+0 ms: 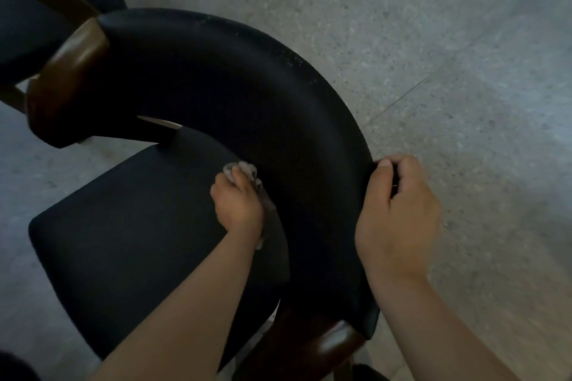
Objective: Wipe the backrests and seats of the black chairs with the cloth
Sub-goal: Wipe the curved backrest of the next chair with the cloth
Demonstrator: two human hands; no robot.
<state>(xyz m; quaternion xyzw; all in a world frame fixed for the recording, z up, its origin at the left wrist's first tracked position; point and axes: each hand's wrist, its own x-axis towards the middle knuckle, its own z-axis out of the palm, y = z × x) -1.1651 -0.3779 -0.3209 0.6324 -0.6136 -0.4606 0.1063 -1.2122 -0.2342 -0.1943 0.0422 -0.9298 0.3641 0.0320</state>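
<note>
Wiping the seat (139, 226): left hand (238, 204) grips the cloth (244, 170) against the backrest (247, 86); right hand (399, 216) clasps its 3 o'clock rim. Likely next: sweep toward 10 o'clock.

Likely a café or dining room: speckled terrazzo floor (448, 40) spreads past the right hand (399, 216) gripping the backrest (247, 80); a second matching black chair (28, 31) stands far left of that grip.

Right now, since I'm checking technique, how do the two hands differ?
The left hand grips a grey cloth where the black padded seat meets the curved black backrest; the right hand grips that backrest's outer edge, clothless. The left hand is inside the curve, the right outside. Both are curled.
</note>
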